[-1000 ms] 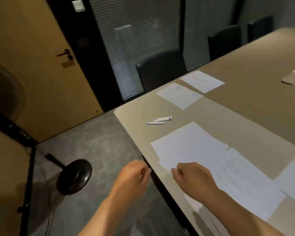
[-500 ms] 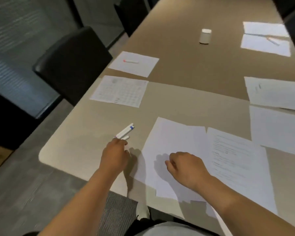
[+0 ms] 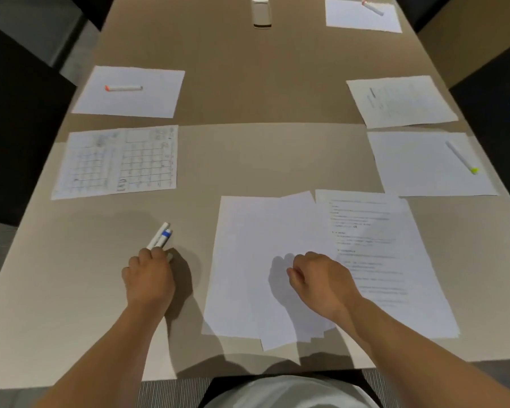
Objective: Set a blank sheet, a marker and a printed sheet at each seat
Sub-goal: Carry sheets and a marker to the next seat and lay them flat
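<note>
Two white markers (image 3: pixel 160 238), one with a blue band, lie together on the tan table (image 3: pixel 262 154); my left hand (image 3: pixel 148 278) is closed on their near ends. My right hand (image 3: pixel 321 282) rests with curled fingers on a loose stack of blank sheets (image 3: pixel 248 260) in front of me. A printed sheet of text (image 3: pixel 377 240) lies just right of the stack, partly under my right forearm.
On the left lie a blank sheet (image 3: pixel 130 92) with an orange-capped marker (image 3: pixel 123 88) and a printed grid sheet (image 3: pixel 117 161). On the right lie a printed sheet (image 3: pixel 401 101) and a blank sheet (image 3: pixel 424 166) with a yellow-tipped marker (image 3: pixel 461 157). A small white device (image 3: pixel 261 11) sits far centre. Dark chairs flank the table.
My view swung from the doorway and table corner to straight down the table. My left hand came from off the table edge onto the markers and closed on them. My right hand stayed on the stack.
</note>
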Tool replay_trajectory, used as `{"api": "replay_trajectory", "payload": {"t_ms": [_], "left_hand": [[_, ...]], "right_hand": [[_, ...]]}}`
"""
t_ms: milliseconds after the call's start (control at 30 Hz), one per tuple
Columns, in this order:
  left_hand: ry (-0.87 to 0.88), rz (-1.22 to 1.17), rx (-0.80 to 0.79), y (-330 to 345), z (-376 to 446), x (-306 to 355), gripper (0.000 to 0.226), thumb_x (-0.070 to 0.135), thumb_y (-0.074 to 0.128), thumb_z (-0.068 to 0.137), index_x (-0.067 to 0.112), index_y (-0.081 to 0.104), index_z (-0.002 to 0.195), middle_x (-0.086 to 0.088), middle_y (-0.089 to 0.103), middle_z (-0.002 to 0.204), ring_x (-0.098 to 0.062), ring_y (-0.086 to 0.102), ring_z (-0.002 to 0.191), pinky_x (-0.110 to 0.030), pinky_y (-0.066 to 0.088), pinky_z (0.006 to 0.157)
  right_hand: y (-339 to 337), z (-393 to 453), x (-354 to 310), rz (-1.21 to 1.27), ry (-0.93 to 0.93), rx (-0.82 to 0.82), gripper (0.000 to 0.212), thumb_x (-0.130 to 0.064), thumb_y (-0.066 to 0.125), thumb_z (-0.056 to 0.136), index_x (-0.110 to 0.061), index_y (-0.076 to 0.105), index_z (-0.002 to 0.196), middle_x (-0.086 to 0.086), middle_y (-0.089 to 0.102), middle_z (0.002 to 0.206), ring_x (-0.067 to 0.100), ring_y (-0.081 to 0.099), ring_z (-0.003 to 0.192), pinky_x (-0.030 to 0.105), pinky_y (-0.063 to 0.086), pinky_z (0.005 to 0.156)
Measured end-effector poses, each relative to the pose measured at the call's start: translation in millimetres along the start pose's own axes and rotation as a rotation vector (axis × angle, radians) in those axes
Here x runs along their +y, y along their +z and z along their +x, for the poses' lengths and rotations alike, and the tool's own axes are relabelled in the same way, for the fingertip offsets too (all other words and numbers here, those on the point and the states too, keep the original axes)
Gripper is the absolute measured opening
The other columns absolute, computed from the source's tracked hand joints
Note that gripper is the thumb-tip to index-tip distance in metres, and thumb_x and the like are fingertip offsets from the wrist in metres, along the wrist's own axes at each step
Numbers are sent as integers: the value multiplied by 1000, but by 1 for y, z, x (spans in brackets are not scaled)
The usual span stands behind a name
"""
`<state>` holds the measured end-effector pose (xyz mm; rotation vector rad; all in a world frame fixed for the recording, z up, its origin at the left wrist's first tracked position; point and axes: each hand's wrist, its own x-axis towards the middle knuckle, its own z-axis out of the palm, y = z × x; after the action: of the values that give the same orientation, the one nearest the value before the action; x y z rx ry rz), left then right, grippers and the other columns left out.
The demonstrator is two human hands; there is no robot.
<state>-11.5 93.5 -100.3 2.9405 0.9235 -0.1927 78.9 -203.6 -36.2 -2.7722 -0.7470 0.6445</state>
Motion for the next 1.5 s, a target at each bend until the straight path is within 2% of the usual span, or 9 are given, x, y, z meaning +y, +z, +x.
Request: {"api": "replay_trajectory", "payload": {"t_ms": [133,300,433,600,733,933,1200,1367,1500], "left_hand": [[-9,-148,9,-14,-7,33,9,3,56,90,-5,55,90,-27,55,87,-42,55,64,-43,41,56],[177,-535,-208,-50,-49,138,18,-1,41,87,10,53,93,-9,51,92,-30,56,69,-36,47,62],[325,-520,-416,-45,-76,218,28,15,50,92,20,48,120,-4,53,118,-19,60,99,-25,47,80],[339,-316,-467,-20,-92,267,94,65,66,73,32,15,144,0,39,135,-19,51,117,-34,47,93],[350,-142,-455,4,-93,259,107,72,63,71,29,4,150,-1,33,146,-22,50,125,-36,46,101],[375,-332,-517,1,-86,246,73,57,52,90,34,17,151,8,29,155,-17,46,133,-28,41,105],[286,-519,-364,-25,-78,223,39,47,59,89,29,52,123,10,58,116,-12,61,96,-17,43,90],[191,-761,-409,-41,-79,200,32,43,68,84,33,51,110,12,61,108,-15,64,95,-34,55,92],[228,-659,-319,-54,-74,193,31,42,68,85,28,55,110,12,58,99,-11,61,87,-21,49,79]], "right_hand": [[-7,-5,31,5,102,43,24,-32,38,99,-20,45,79,-2,52,79,18,50,70,30,41,57],[-19,-6,80,-37,295,81,26,-27,45,96,-21,56,119,4,57,113,24,54,101,33,43,72],[-18,-6,112,-80,356,6,71,-52,58,85,-25,30,144,6,33,147,29,34,133,43,36,104],[1,-16,146,-115,358,-241,135,-90,56,56,-30,-23,148,5,-29,158,38,-23,145,58,-5,116],[5,-27,159,-178,294,-275,132,-74,68,65,-31,-27,147,6,-32,157,39,-23,145,58,-1,119],[1,-24,167,-160,249,-184,125,-70,73,62,-36,-10,149,1,-13,161,34,-3,148,52,11,118],[-14,-24,175,-87,194,-60,81,-51,70,77,-40,29,146,-11,30,151,20,39,128,37,34,104],[-37,-29,183,137,252,-37,51,-54,69,80,-37,55,127,-9,66,115,17,62,100,29,47,80],[-56,-41,183,396,353,52,39,-51,79,71,-31,64,101,-7,69,90,16,63,80,34,54,69]]}}
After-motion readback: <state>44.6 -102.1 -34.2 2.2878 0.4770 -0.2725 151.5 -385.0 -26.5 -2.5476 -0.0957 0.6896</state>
